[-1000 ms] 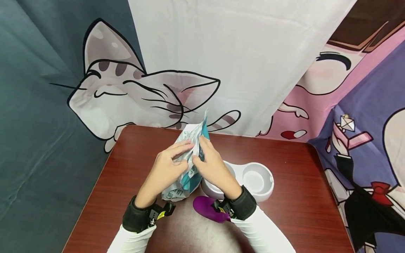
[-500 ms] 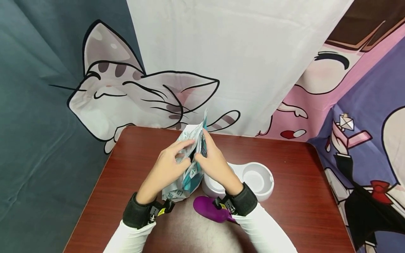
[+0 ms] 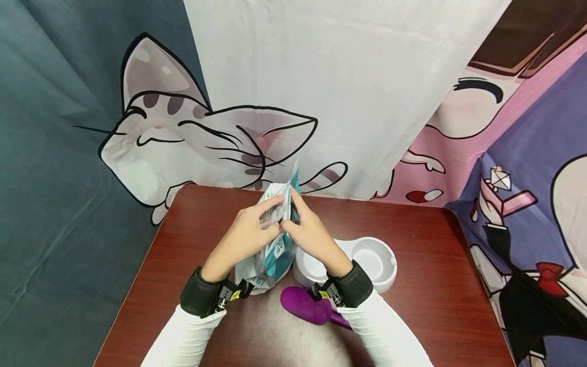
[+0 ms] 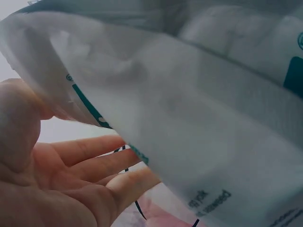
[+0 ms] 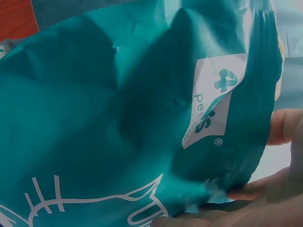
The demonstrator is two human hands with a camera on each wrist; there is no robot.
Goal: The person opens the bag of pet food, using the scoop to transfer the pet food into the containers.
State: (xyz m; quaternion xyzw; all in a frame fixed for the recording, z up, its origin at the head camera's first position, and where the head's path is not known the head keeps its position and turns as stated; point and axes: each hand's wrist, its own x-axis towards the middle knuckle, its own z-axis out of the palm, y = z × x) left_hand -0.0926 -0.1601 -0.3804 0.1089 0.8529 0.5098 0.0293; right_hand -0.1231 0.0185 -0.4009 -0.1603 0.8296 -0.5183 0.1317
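Observation:
A teal-and-white pet food bag (image 3: 279,257) stands on the table, its crimped top edge pointing up and away. My left hand (image 3: 247,232) holds the top edge from the left, thumb and index finger at the seam; in the left wrist view its other fingers stretch beside the white side of the bag (image 4: 180,109). From the right, my right hand (image 3: 316,234) pinches the same edge. The right wrist view shows the bag's teal front (image 5: 118,109) with a white cat outline, my right fingers at its edge. Between the hands, the top edges lie close together.
A white double bowl (image 3: 389,279) sits right of the bag, partly behind my right hand. A purple scoop (image 3: 302,305) lies near it, its handle running under the right forearm. The brown table (image 3: 435,306) meets a printed cloth backdrop (image 3: 367,102) behind.
Half a second ago a dark gap showed at the bag's top between my hands; now its edges are close together. The left hand has moved slightly inward and upward.

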